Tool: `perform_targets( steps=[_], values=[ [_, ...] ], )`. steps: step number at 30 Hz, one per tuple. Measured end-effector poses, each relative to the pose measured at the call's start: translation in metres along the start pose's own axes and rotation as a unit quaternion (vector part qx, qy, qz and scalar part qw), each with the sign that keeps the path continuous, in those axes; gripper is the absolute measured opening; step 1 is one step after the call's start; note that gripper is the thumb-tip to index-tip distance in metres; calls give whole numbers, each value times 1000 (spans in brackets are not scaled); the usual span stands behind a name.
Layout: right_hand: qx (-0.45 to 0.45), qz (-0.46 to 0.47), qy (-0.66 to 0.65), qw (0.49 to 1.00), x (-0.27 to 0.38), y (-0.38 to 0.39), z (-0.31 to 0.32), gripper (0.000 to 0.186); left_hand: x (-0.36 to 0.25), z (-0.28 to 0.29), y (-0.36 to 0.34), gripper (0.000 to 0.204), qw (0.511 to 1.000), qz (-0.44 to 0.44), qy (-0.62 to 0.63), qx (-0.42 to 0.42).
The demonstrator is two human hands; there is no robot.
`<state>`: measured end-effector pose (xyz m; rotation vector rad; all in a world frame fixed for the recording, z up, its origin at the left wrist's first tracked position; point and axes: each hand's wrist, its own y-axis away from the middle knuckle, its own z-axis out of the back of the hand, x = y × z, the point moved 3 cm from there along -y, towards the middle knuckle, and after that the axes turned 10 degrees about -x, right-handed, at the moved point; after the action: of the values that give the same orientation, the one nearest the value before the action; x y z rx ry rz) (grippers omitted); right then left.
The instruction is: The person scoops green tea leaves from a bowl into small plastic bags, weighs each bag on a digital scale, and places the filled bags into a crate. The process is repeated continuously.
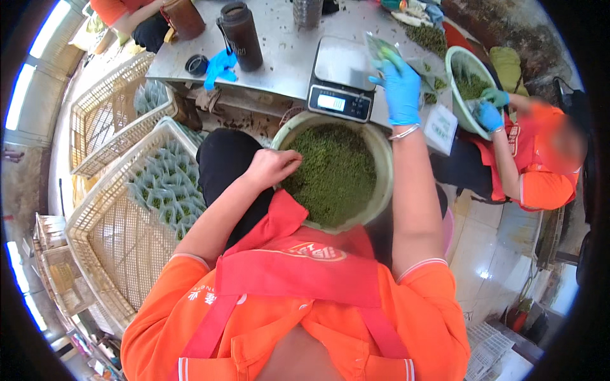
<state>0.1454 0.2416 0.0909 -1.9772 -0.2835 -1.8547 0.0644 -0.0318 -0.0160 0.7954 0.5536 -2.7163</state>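
My bare left hand [274,166] is at the left rim of a pale green basin [386,172] holding small green granular material [333,178]; its fingers are curled, and what they grip, if anything, is unclear. My right hand [399,89], in a blue glove, is raised beside a digital scale [339,105], pinching a clear plastic bag [380,44] with some green in it. The scale's plate has no bag on it. A white packet [438,130] lies at the table edge below that hand, near more small bags [431,79].
A steel table [273,76] bears a dark bottle [244,44], blue gloves [220,66] and a lid. Plastic crates [108,254] with filled bags [165,184] stand left. A co-worker [540,159] at right works over another basin [452,66]; another person [130,19] is upper left.
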Motion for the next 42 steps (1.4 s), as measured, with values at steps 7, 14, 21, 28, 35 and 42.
perform_targets(
  steps=[7,14,21,28,35,42],
  values=[
    [33,18,50,998,-37,61,-9,30,-45,-50,65,25,962,-101,-45,248],
    [76,-163,156,971,-160,117,26,20,-62,-75,91,19,937,-92,7,337],
    [60,-53,360,930,-237,128,26,19,-70,-49,68,16,975,-117,26,188],
    [120,-221,166,954,-198,139,13,10,-50,-25,30,17,996,-23,18,84],
    [270,-286,96,914,-116,167,18,8,-42,-32,-13,18,999,25,0,-26],
    [113,-123,92,982,-98,141,28,21,-29,16,-25,10,989,-12,-88,-115]
  ],
)
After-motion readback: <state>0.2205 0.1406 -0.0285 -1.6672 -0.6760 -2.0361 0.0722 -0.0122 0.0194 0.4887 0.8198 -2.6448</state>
